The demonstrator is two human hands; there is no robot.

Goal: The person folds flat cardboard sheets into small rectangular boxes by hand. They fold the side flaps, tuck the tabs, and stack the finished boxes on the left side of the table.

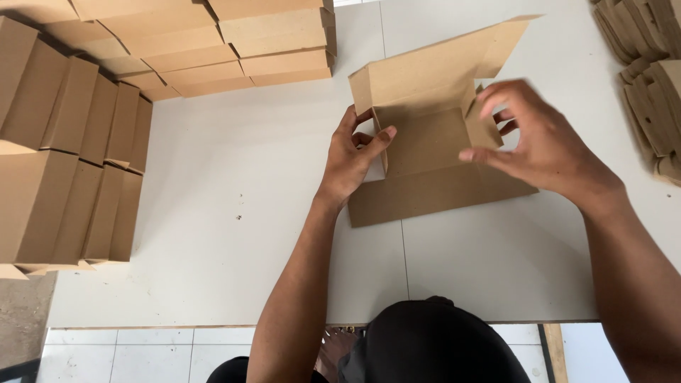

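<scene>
A half-folded box lies on the table between finished boxes along its left edge and flat blanks at its right edge.

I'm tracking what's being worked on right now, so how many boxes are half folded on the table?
1. The half-folded cardboard box lies open at the table's middle, the left hand and right hand on its side walls. Finished boxes stacked left may hide others.
</scene>
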